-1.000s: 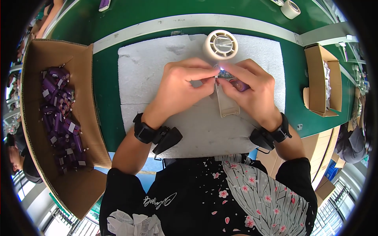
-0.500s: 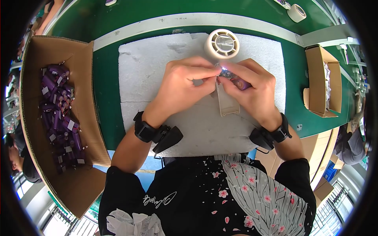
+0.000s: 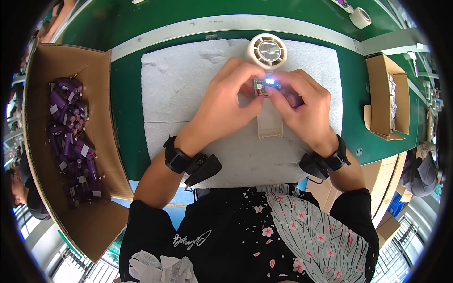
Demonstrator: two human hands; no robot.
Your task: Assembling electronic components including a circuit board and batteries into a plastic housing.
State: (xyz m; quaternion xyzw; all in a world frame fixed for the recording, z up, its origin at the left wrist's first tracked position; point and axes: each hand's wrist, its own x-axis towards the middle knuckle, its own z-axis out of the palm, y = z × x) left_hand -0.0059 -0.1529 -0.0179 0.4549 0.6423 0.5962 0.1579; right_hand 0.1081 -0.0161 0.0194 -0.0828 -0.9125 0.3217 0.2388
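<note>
Both hands pinch a small circuit board (image 3: pixel 264 86) with a lit light between them, the left hand (image 3: pixel 226 101) and right hand (image 3: pixel 304 108) equally near, directly above the cream fan (image 3: pixel 269 66) whose handle points toward the person.

The fan (image 3: pixel 270 51) is cream, on a white foam pad (image 3: pixel 188 94) over a green table (image 3: pixel 127 28). The batteries (image 3: pixel 71 137) are purple, in a brown box (image 3: pixel 37 61).
</note>
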